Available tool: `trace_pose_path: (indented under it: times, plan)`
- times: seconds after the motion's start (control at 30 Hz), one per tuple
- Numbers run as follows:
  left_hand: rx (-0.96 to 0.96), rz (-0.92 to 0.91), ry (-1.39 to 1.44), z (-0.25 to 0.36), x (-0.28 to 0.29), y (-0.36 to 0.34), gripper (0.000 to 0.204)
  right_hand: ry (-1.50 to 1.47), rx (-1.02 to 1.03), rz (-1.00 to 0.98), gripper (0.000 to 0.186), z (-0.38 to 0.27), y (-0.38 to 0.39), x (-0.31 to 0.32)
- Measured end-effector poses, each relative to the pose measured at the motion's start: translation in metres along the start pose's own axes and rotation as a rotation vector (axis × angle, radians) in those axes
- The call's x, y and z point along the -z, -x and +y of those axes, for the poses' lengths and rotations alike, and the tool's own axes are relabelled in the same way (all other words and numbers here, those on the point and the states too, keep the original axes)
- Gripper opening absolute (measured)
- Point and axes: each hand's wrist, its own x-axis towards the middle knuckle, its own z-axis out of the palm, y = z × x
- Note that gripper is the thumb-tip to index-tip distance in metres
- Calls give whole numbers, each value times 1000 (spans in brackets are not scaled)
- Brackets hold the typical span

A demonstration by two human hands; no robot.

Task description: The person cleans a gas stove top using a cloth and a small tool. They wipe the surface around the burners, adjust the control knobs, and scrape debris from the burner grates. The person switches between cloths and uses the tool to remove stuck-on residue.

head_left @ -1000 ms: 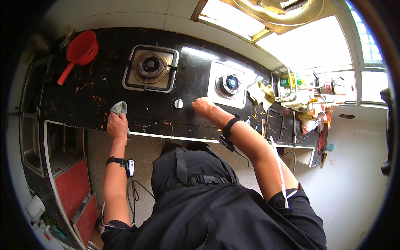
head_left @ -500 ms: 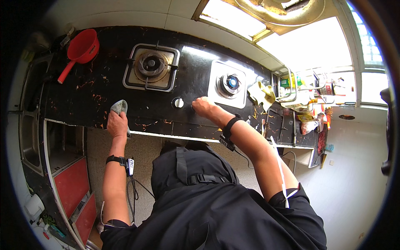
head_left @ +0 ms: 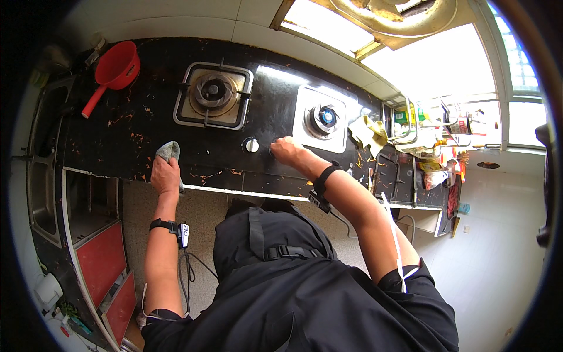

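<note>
My left hand [head_left: 166, 175] is closed around a grey-green cloth [head_left: 169, 150] near the front edge of the black stovetop counter [head_left: 270, 100]. Part of the cloth bunches out above my fingers and a bit hangs below them. My right hand [head_left: 287, 151] is closed and rests at the counter surface, just right of a white stove knob [head_left: 251, 145]. Whatever its fingers hold is hidden under them. Behind that hand is the right burner [head_left: 324, 119] on its shiny steel plate; the left burner [head_left: 213, 92] has a square pan support over it.
A red plastic dipper [head_left: 117, 66] lies at the far left, beside the sink [head_left: 44, 193]. A yellowish cloth [head_left: 369, 135] lies right of the right burner, before a wire rack [head_left: 407, 120] of bottles and packages. Below left is an open cabinet with red doors [head_left: 101, 249].
</note>
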Motion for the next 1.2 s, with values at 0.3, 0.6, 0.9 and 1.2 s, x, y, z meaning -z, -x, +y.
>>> trace_pose_path:
  times: [0.3,0.6,0.9,1.2]
  plan:
    - [10,-25,10,1,2,0,35,-81,-41,46,18,1,4,-2]
    - [12,-25,7,2,4,1,35,-93,-151,75,21,1,11,-1]
    - [8,-21,-5,0,0,0,36,-173,-157,121,19,-3,16,-4]
    - [10,-9,-4,0,-2,-1,35,-233,-174,184,19,-1,21,-8]
